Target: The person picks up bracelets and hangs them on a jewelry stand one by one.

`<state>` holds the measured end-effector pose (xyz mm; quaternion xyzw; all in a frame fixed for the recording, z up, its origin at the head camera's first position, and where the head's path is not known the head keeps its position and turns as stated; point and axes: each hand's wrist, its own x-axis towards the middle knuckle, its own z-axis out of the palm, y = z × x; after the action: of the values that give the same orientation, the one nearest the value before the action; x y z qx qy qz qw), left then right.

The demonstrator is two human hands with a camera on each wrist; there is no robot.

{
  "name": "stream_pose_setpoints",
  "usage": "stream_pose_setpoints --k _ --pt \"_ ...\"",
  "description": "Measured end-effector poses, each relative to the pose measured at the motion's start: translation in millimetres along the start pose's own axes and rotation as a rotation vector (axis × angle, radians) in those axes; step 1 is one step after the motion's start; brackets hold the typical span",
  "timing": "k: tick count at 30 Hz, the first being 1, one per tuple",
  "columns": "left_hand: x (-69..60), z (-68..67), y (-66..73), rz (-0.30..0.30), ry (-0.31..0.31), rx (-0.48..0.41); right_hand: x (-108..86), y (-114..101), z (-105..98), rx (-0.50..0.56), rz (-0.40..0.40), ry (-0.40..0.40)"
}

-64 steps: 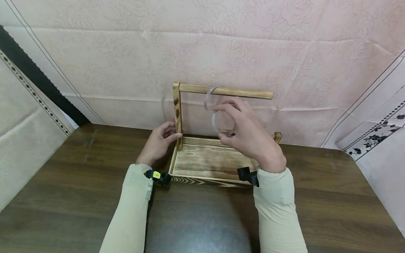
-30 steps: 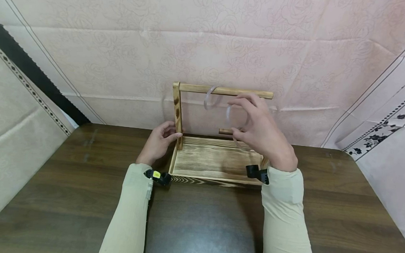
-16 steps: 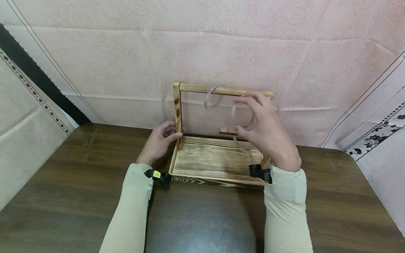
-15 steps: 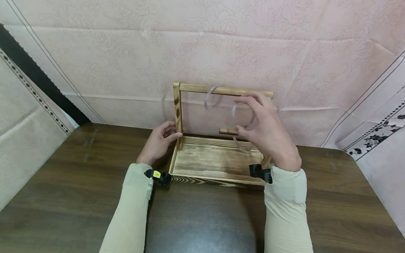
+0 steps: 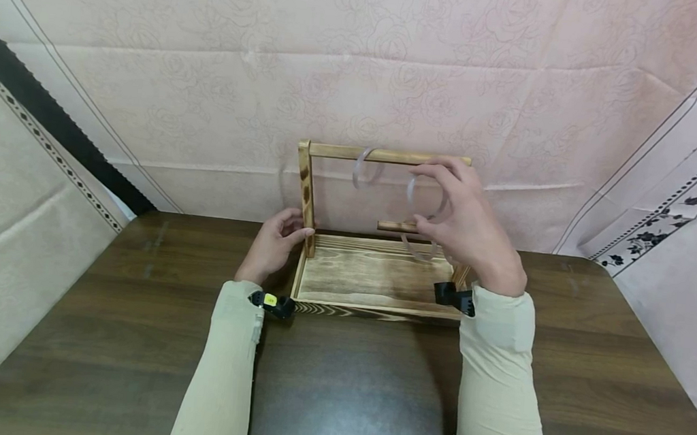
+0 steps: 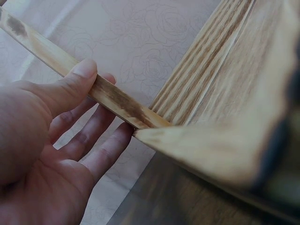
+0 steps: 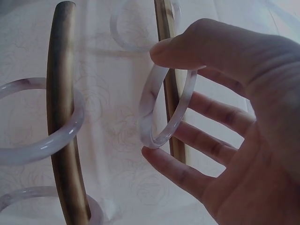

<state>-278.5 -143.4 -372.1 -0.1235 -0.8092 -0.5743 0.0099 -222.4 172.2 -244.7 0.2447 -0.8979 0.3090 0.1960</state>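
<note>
A wooden bangle stand point(image 5: 375, 274) has a tray base, an upright left post point(image 5: 306, 190) and two bars. My left hand point(image 5: 274, 242) holds the foot of that post; in the left wrist view the thumb lies across it and the fingers are behind. My right hand point(image 5: 468, 213) pinches a pale translucent bangle point(image 7: 149, 108) between thumb and fingertips, just below the upper bar point(image 5: 341, 152). The bar shows through the ring, but I cannot tell whether it threads it. Another bangle point(image 5: 357, 170) hangs farther left on the upper bar.
The short lower bar point(image 7: 61, 93) carries two bangles, one a pale bangle point(image 7: 28, 152). Its free end points left. The stand rests on a dark wooden table point(image 5: 347, 388), close to the patterned cloth backdrop point(image 5: 240, 113) behind.
My right hand has moved right along the upper bar, carrying the bangle away from the one that hangs there. My left hand stays on the post.
</note>
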Motion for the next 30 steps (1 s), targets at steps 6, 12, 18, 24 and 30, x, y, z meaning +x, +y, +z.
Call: stream_pose_setpoints --k 6,12,18,24,30 --pt "-9.6 -1.2 17.6 0.003 -0.003 0.000 -0.8 -0.1 -2.2 0.011 0.026 -0.002" --pt "-8.4 -0.3 15.6 0.003 -0.001 0.006 -2.4 -0.5 -5.2 0.019 0.049 0.003" --pt "0.4 0.5 -0.4 -0.017 0.008 0.008 -4.7 0.1 -10.1 0.031 0.090 -0.003" --pt "6.7 0.1 -15.1 0.002 0.021 0.013 -6.4 1.8 -14.4 0.032 0.087 0.010" --pt "6.2 -0.3 -16.2 0.030 0.027 0.007 -6.7 3.4 -15.7 0.029 0.074 0.033"
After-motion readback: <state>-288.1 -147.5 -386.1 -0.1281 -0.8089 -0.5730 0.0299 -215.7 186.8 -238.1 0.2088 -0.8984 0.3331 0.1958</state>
